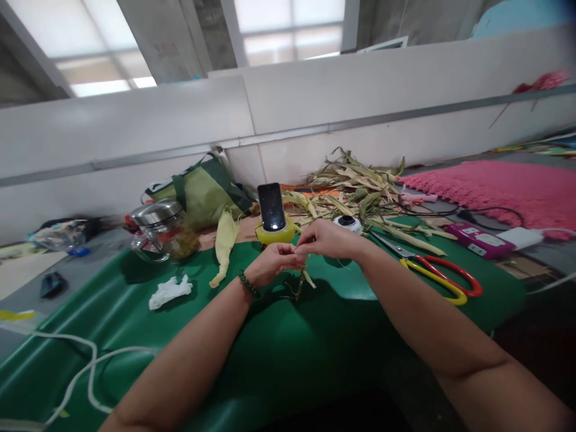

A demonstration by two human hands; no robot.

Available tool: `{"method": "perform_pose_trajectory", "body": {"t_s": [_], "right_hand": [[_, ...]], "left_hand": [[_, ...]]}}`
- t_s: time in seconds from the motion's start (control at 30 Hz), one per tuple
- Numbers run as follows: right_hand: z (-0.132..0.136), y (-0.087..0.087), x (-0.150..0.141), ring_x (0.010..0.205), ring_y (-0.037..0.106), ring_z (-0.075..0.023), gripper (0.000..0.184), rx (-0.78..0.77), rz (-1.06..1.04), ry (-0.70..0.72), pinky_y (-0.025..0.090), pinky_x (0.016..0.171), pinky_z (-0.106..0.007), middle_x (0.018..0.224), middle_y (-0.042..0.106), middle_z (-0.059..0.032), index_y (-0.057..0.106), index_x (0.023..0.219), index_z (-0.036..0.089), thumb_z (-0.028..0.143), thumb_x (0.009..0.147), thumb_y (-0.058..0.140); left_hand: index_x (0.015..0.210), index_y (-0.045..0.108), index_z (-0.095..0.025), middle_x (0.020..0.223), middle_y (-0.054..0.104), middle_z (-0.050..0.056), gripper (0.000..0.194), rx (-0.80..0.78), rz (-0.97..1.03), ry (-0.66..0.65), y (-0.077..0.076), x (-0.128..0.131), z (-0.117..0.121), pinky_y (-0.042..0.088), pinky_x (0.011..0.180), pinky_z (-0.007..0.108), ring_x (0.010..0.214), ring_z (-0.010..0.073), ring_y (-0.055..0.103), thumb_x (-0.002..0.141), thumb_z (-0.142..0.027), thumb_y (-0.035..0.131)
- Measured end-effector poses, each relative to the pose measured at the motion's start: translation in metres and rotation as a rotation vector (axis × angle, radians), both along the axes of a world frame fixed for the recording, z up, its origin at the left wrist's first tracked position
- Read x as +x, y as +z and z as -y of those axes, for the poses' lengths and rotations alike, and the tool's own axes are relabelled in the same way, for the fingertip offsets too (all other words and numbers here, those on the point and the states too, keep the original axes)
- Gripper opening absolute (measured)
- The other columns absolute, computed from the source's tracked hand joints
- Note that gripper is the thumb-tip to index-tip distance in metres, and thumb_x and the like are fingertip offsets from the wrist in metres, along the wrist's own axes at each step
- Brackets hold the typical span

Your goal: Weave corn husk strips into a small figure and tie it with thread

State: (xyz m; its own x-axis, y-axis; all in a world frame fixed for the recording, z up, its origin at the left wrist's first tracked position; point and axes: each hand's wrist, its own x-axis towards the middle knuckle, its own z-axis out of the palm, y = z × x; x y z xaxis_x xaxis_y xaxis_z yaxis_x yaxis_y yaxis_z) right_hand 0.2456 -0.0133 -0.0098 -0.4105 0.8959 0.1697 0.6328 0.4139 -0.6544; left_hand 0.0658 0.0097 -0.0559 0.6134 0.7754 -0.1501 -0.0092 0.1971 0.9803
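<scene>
My left hand, with a green bead bracelet at its wrist, is pinched round a small piece of corn husk whose pale and brownish ends hang below the fingers. Right against its fingertips, my right hand is closed in a pinch. What it grips is hidden; a fine thread-like line shows just beneath it. Behind the hands a phone leans upright in a yellow holder. A white roll with a dark centre stands just beyond my right hand.
Red-and-yellow-handled scissors lie right. Dried husks are heaped at the back. On the left are a whole husk, crumpled tissue, a glass jar and a green bag. White cables cross the green mat.
</scene>
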Motion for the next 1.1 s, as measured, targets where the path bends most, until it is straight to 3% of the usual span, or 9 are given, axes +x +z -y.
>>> {"method": "perform_pose_trajectory", "body": {"t_s": [0.1,0.2,0.33,0.4,0.47,0.6,0.73,0.93,1.1], "right_hand": [[0.016,-0.015,-0.008,0.060,0.049,-0.0115,0.012,0.046,0.065,-0.172,0.030,0.055,-0.024,0.064,0.062,-0.0013,0.070,0.069,0.015,0.021,0.076,0.061],[0.024,-0.032,-0.012,0.063,0.049,-0.0129,0.015,0.129,0.097,-0.270,0.032,0.057,-0.025,0.068,0.061,-0.0032,0.062,0.069,0.016,0.019,0.080,0.053],[0.029,-0.047,-0.006,0.054,0.045,-0.0108,0.019,0.031,-0.204,-0.220,0.034,0.054,-0.023,0.059,0.051,0.0014,0.050,0.069,0.018,0.027,0.085,0.044],[0.031,-0.049,-0.002,0.048,0.041,-0.0094,0.023,-0.050,-0.386,-0.206,0.033,0.049,-0.023,0.057,0.047,0.0037,0.047,0.070,0.019,0.034,0.086,0.042],[0.033,-0.049,0.001,0.049,0.041,-0.0091,0.025,-0.019,-0.441,-0.237,0.033,0.049,-0.023,0.059,0.048,0.0035,0.051,0.072,0.019,0.041,0.082,0.049],[0.035,-0.051,-0.001,0.062,0.049,-0.0124,0.018,0.131,-0.323,-0.236,0.037,0.058,-0.025,0.071,0.060,-0.0014,0.063,0.076,0.017,0.035,0.073,0.064],[0.032,-0.057,-0.007,0.065,0.049,-0.0132,0.018,0.182,-0.292,-0.245,0.036,0.061,-0.027,0.068,0.057,-0.0016,0.058,0.067,0.017,0.029,0.079,0.053],[0.028,-0.060,-0.006,0.048,0.027,-0.0083,0.050,-0.020,-0.546,-0.137,0.024,0.047,-0.024,0.051,0.028,0.0066,0.035,0.057,0.021,0.063,0.083,0.041],[0.037,-0.057,-0.003,0.045,0.030,-0.0074,0.055,0.032,-0.559,-0.171,0.025,0.045,-0.023,0.051,0.037,0.0054,0.042,0.058,0.020,0.071,0.080,0.043]], "left_hand": [[0.061,0.063,-0.012,0.060,0.062,-0.001,0.034,0.045,-0.025,-0.012,-0.004,0.005,0.004,0.047,0.067,0.025,0.059,0.0084,0.057,0.046,-0.031,0.088],[0.059,0.063,-0.012,0.058,0.062,-0.001,0.034,0.080,-0.046,-0.028,-0.006,0.008,0.006,0.045,0.064,0.025,0.056,0.0076,0.054,0.048,-0.034,0.086],[0.061,0.063,-0.012,0.062,0.063,-0.001,0.035,0.083,-0.059,-0.021,-0.003,0.009,0.008,0.045,0.062,0.024,0.059,0.0084,0.055,0.046,-0.034,0.086],[0.062,0.063,-0.012,0.062,0.063,-0.001,0.034,0.110,-0.093,-0.007,-0.001,0.009,0.009,0.044,0.060,0.023,0.059,0.0083,0.054,0.046,-0.032,0.086],[0.061,0.063,-0.011,0.060,0.061,-0.001,0.032,0.143,-0.113,-0.015,0.000,0.009,0.009,0.042,0.058,0.022,0.057,0.0079,0.053,0.048,-0.031,0.084],[0.058,0.061,-0.012,0.054,0.059,-0.003,0.028,0.197,-0.106,-0.056,0.000,0.009,0.011,0.040,0.057,0.021,0.054,0.0073,0.051,0.051,-0.029,0.082],[0.059,0.060,-0.012,0.054,0.059,-0.002,0.027,0.223,-0.131,-0.063,0.001,0.010,0.013,0.039,0.053,0.020,0.052,0.0069,0.051,0.053,-0.028,0.081],[0.062,0.061,-0.012,0.056,0.064,-0.001,0.032,0.157,-0.141,-0.062,0.002,0.013,0.015,0.042,0.052,0.019,0.051,0.0071,0.055,0.050,-0.029,0.085],[0.060,0.057,-0.012,0.059,0.067,0.001,0.039,0.040,-0.060,-0.002,-0.001,0.011,0.011,0.048,0.062,0.023,0.061,0.0110,0.063,0.046,-0.031,0.088]]}}
